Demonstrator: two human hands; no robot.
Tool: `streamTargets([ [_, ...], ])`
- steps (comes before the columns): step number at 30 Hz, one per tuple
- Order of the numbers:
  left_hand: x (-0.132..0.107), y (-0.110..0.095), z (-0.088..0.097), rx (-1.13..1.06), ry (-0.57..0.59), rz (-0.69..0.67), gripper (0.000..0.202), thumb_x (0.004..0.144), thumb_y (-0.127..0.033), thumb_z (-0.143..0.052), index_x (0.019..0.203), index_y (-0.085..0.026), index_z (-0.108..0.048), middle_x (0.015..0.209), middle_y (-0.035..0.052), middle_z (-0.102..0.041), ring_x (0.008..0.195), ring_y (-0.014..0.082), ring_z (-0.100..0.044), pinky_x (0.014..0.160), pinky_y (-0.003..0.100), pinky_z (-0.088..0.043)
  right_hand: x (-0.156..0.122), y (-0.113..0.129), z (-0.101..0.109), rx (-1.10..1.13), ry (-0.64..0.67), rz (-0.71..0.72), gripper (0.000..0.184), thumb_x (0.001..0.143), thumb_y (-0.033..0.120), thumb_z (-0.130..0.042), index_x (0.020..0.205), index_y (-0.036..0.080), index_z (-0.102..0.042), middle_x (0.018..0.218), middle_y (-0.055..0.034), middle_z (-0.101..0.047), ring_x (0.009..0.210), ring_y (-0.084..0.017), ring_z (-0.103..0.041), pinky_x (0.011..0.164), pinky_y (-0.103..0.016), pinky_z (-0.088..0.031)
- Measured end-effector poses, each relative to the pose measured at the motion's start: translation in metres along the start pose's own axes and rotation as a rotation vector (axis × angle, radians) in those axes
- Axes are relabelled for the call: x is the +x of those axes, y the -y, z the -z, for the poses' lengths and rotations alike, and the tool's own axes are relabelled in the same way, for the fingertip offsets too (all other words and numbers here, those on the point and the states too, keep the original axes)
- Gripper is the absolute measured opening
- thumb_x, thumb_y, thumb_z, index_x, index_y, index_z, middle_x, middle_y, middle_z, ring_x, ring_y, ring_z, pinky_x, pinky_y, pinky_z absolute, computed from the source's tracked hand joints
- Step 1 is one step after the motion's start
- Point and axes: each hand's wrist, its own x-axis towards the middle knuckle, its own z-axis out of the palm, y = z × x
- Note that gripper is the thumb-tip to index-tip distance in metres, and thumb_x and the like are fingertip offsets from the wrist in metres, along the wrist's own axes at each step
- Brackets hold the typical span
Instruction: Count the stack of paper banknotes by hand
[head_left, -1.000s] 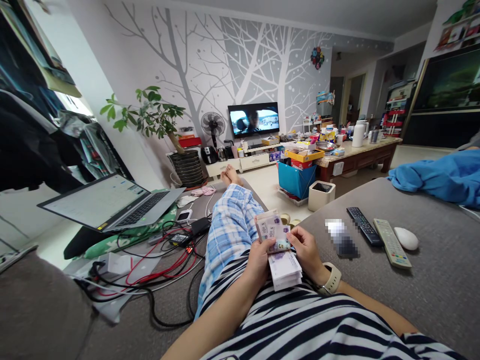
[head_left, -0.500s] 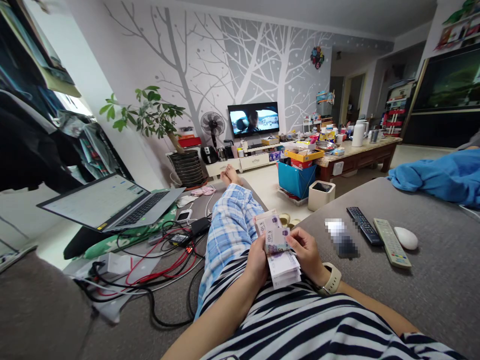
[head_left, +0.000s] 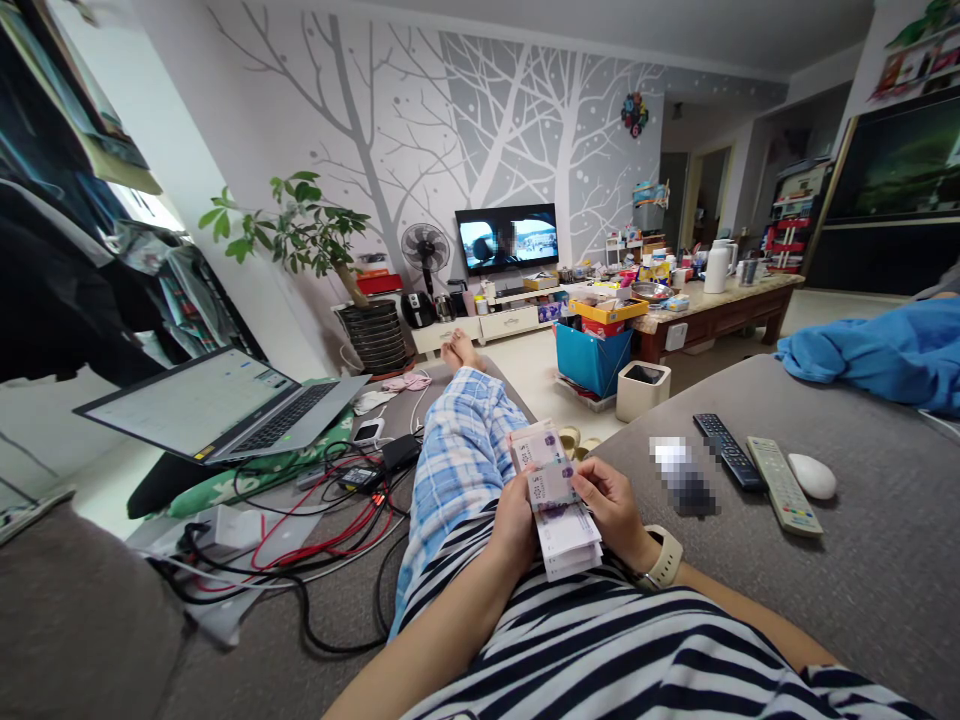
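A stack of banknotes point(head_left: 566, 535) is held over my lap, its lower ends fanned slightly towards my striped shirt point(head_left: 660, 650). My left hand point(head_left: 516, 520) wraps round the left side of the stack, fingers closed. At the right edge, my right hand point(head_left: 611, 500) pinches the top corner of one note between thumb and fingers, and that note is bent over the others. A pale watch point(head_left: 664, 560) sits on my right wrist. Plaid trousers point(head_left: 465, 430) cover my outstretched legs beyond the notes.
On the grey sofa to the right lie a black remote point(head_left: 729, 452), a pale remote point(head_left: 784, 485) and a white mouse point(head_left: 811, 476). An open laptop point(head_left: 225, 410) and tangled cables point(head_left: 307, 560) are at the left. A blue box point(head_left: 592, 360) stands ahead.
The note between my hands has shifted down a little and bent, with the right fingers still on its corner. Both hands stay almost in place.
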Motion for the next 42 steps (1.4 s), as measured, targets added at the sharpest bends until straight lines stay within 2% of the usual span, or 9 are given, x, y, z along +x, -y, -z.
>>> streamTargets([
  [4,0.001,0.0,0.0,-0.004,-0.007,-0.003,0.029,0.073,-0.032,-0.07,0.09,-0.009,-0.07,0.082,0.0134,-0.076,0.074,0.0261,-0.072,0.071,0.035,-0.056,-0.001,0.001,0.0,-0.001,-0.007,0.009,0.029,0.088,0.044,-0.059,0.073,0.019,-0.056,0.065,0.0017,-0.05,0.06,-0.013,-0.043,0.058,-0.026,-0.036],
  [9,0.003,0.0,-0.001,-0.082,-0.042,0.063,0.03,0.075,-0.035,-0.068,0.093,-0.011,-0.07,0.086,0.0134,-0.076,0.083,0.0295,-0.073,0.079,0.039,-0.057,-0.001,0.003,0.001,0.01,-0.007,0.035,0.03,0.09,0.043,-0.057,0.071,0.019,-0.055,0.062,0.0028,-0.047,0.057,-0.012,-0.041,0.055,-0.025,-0.034],
  [14,0.003,0.0,-0.004,-0.093,-0.079,0.025,0.024,0.077,-0.029,-0.063,0.089,-0.009,-0.07,0.089,0.014,-0.077,0.087,0.0285,-0.073,0.085,0.04,-0.056,-0.001,0.004,0.001,0.029,0.016,0.057,0.037,0.093,0.045,-0.052,0.067,0.019,-0.056,0.061,0.0007,-0.054,0.056,-0.013,-0.045,0.058,-0.027,-0.037],
  [18,0.0,-0.003,-0.007,-0.081,-0.104,0.017,0.019,0.075,-0.024,-0.065,0.087,-0.01,-0.07,0.084,0.0126,-0.077,0.081,0.0278,-0.074,0.082,0.04,-0.057,0.001,-0.001,0.001,0.016,-0.021,0.023,0.036,0.089,0.048,-0.058,0.067,0.02,-0.054,0.059,0.0015,-0.053,0.057,-0.013,-0.048,0.06,-0.027,-0.039],
  [24,-0.002,-0.005,-0.006,-0.035,-0.084,0.018,0.019,0.071,-0.016,-0.068,0.089,-0.009,-0.07,0.074,0.0099,-0.075,0.07,0.0238,-0.072,0.076,0.035,-0.057,0.007,-0.007,0.001,-0.038,-0.145,-0.051,0.036,0.083,0.049,-0.065,0.068,0.019,-0.05,0.061,0.0041,-0.045,0.057,-0.012,-0.04,0.055,-0.025,-0.035],
  [31,-0.002,-0.001,-0.005,-0.05,-0.074,0.034,0.029,0.062,-0.011,-0.071,0.091,-0.011,-0.068,0.078,0.0095,-0.076,0.077,0.0251,-0.073,0.083,0.04,-0.057,0.008,-0.014,0.002,-0.023,-0.129,-0.093,0.038,0.085,0.051,-0.06,0.067,0.02,-0.048,0.06,0.0046,-0.042,0.056,-0.011,-0.037,0.053,-0.025,-0.031],
  [34,-0.001,-0.002,-0.005,-0.047,-0.07,0.034,0.027,0.064,-0.013,-0.072,0.09,-0.01,-0.069,0.079,0.0101,-0.076,0.077,0.0249,-0.073,0.082,0.038,-0.057,0.008,-0.013,0.002,-0.035,-0.126,-0.094,0.038,0.087,0.05,-0.059,0.067,0.02,-0.048,0.06,0.0044,-0.043,0.056,-0.012,-0.037,0.053,-0.025,-0.032],
  [37,0.002,0.0,-0.004,-0.061,-0.084,0.044,0.025,0.07,-0.022,-0.072,0.091,-0.009,-0.069,0.078,0.0109,-0.076,0.075,0.0256,-0.073,0.079,0.038,-0.057,0.008,-0.009,0.002,-0.048,-0.131,-0.082,0.037,0.087,0.049,-0.058,0.067,0.02,-0.049,0.06,0.0039,-0.044,0.057,-0.012,-0.039,0.054,-0.025,-0.033],
  [42,0.01,0.007,0.002,-0.101,-0.091,0.019,0.031,0.073,-0.031,-0.071,0.093,-0.008,-0.07,0.084,0.0111,-0.076,0.077,0.0241,-0.073,0.079,0.034,-0.056,0.006,-0.005,0.001,-0.048,-0.139,-0.051,0.038,0.087,0.05,-0.058,0.065,0.02,-0.049,0.06,0.0035,-0.044,0.057,-0.012,-0.039,0.054,-0.025,-0.033],
])
